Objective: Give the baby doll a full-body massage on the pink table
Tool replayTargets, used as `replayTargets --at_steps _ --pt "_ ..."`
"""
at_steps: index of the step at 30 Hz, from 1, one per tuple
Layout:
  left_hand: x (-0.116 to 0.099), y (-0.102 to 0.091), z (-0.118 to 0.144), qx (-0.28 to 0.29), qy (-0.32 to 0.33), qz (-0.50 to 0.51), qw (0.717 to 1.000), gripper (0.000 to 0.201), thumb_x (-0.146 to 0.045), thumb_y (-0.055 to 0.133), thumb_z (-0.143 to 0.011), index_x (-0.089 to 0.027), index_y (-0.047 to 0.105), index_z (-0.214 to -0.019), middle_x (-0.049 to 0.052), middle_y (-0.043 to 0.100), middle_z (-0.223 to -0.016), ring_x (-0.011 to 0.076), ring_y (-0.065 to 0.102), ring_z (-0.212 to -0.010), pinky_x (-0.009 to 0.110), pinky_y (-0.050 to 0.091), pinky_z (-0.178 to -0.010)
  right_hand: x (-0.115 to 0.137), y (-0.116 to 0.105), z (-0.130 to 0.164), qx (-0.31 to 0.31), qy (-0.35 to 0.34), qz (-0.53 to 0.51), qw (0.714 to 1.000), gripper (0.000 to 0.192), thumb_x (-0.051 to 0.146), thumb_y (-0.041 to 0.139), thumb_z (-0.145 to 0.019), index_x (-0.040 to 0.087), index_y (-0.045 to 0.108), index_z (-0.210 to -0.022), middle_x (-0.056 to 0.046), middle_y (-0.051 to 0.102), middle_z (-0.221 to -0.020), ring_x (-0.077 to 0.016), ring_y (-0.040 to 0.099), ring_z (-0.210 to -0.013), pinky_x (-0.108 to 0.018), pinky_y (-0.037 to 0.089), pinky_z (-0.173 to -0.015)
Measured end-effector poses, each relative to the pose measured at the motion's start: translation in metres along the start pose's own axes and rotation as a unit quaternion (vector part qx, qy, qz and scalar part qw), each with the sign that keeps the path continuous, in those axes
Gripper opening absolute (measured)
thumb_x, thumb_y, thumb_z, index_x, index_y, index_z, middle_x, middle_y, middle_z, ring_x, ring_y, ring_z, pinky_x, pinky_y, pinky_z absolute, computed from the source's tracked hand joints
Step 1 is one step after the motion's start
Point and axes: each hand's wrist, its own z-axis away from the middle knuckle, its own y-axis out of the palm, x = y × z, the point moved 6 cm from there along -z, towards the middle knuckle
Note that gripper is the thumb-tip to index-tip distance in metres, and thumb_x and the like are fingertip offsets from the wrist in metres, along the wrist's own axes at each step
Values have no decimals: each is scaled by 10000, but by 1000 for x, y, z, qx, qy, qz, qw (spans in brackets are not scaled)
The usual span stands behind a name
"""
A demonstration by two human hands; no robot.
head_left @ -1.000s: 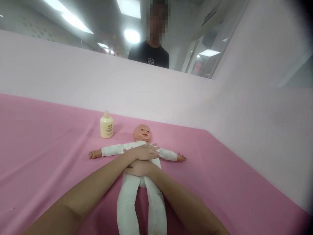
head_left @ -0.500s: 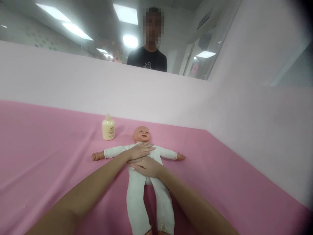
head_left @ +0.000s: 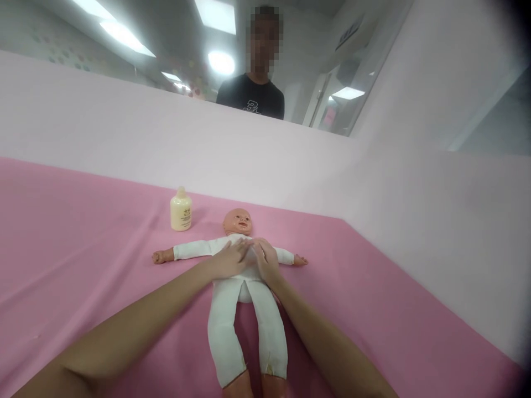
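A baby doll [head_left: 249, 270] with a white cloth body lies on its back on the pink cover, its arms spread wide and its head away from me. On the left side of its chest rests my left hand [head_left: 229, 258], open, with its fingers stretched out toward the middle. My right hand [head_left: 266, 260] lies on the other side of the chest, also open, its fingers extended up near the doll's neck. The fingertips of both hands come close together over the upper chest. Neither hand grasps anything.
A pale yellow bottle [head_left: 181, 211] stands upright left of the doll's head. The pink cover [head_left: 83, 237] meets a white wall [head_left: 269, 166] behind the doll and at the right. A mirror or window [head_left: 166, 50] above shows a person in a black shirt [head_left: 253, 97].
My right hand has moved from the doll's belly up to the right side of its chest. My left hand has shifted slightly left and down. The view has tilted a little.
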Motion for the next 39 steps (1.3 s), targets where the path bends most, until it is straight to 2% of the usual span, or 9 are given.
replayTargets --at_steps 4,8,14,19,25,29,31,35,39 --pt "-42 7 9 38 143 16 989 398 -413 416 -951 -237 607 -1253 78 612 -1321 280 527 -1249 431 361 -1072 9 18 -10 180 -50 -5 982 428 424 305 -1001 245 620 -1229 -70 589 -1339 -210 465 -1312 -431 291 -1144" --pt "-39 10 9 29 167 48 984 312 -312 451 -928 -188 688 -1088 81 713 -1108 246 648 -1001 353 478 -884 0 38 -7 336 -42 20 941 517 484 212 -1010 293 633 -1241 1 493 -1456 -204 306 -1439 -459 172 -1198" --pt "-7 4 4 -23 156 120 980 378 -334 440 -933 -178 675 -682 51 717 -749 179 644 -714 307 492 -767 -21 33 0 282 25 61 957 561 501 155 -1005 267 462 -1412 -8 339 -1552 -216 194 -1482 -487 141 -1205" --pt "23 -7 3 -123 71 236 961 477 -408 336 -968 -189 717 -780 58 748 -947 199 672 -945 340 478 -955 -25 36 15 229 136 178 947 601 444 200 -1002 122 281 -1502 -128 229 -1585 -282 165 -1486 -511 177 -1188" --pt "46 -18 10 -266 -65 271 923 585 -460 223 -987 -151 718 -1008 86 720 -1118 221 625 -1133 414 393 -1097 4 36 24 224 147 232 935 682 457 307 -982 4 247 -1487 -254 185 -1565 -363 144 -1477 -570 176 -1164" --pt "32 -31 4 -254 6 248 935 582 -454 175 -999 -176 636 -1219 66 613 -1327 203 497 -1302 397 317 -1159 31 42 20 342 -27 101 934 513 405 355 -987 181 410 -1446 -106 430 -1496 -258 278 -1453 -529 113 -1201" --pt "25 -29 -2 -184 46 241 952 593 -450 150 -1004 -189 620 -1255 51 558 -1395 201 440 -1354 397 288 -1175 35 40 17 364 -82 29 927 442 402 402 -974 237 526 -1365 -57 519 -1433 -226 366 -1410 -489 165 -1204" --pt "28 -12 -7 -52 64 166 983 515 -447 235 -998 -234 616 -1271 13 525 -1428 198 380 -1398 417 196 -1206 21 32 10 360 -39 -119 925 373 470 507 -917 243 711 -1132 -49 647 -1287 -236 509 -1300 -446 340 -1137" --pt "54 -13 -2 -108 6 149 983 503 -420 267 -987 -202 560 -1333 34 509 -1440 188 407 -1381 398 258 -1183 2 28 7 327 50 -218 918 379 485 520 -890 207 777 -872 -57 759 -1027 -257 607 -1192 -491 317 -1146"
